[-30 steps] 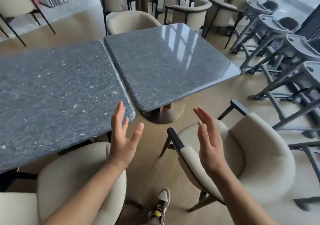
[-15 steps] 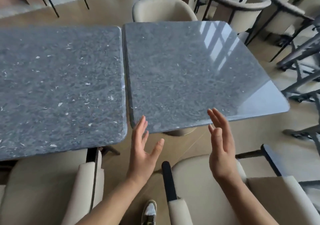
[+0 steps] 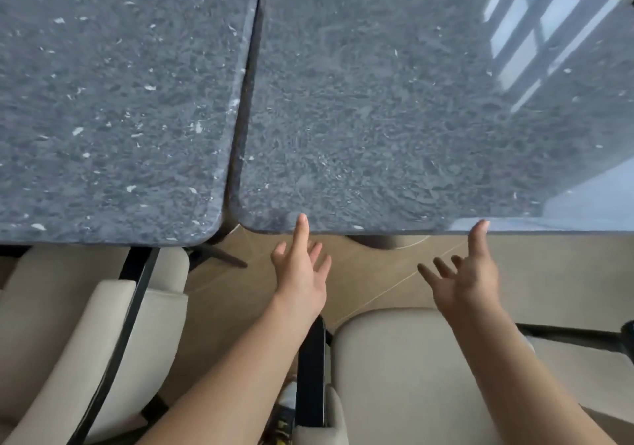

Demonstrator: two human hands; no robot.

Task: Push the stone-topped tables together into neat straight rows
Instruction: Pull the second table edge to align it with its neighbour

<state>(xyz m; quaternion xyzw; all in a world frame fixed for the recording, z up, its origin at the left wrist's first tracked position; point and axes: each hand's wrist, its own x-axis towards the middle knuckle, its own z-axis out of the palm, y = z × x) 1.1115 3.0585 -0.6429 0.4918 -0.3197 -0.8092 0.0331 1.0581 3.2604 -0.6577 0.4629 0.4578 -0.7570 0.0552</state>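
Two dark grey speckled stone-topped tables fill the upper view. The left table (image 3: 113, 108) and the right table (image 3: 404, 101) stand side by side with a thin dark gap between them; the right table's near edge sits slightly farther from me than the left one's. My left hand (image 3: 300, 269) is open, fingers spread, its thumb tip touching the right table's near edge close to the left corner. My right hand (image 3: 463, 273) is open too, thumb tip at the same edge farther right. Neither hand grips anything.
A cream armchair (image 3: 68, 335) with a dark frame sits under the left table's near edge. A second cream chair (image 3: 411, 369) is right below my arms. The right table's round metal base (image 3: 387, 240) shows on the wooden floor (image 3: 233, 300).
I have leaned in over the tables, so they fill the view. Both hands moved forward from mid-air to the right table's near edge, fingers spread.
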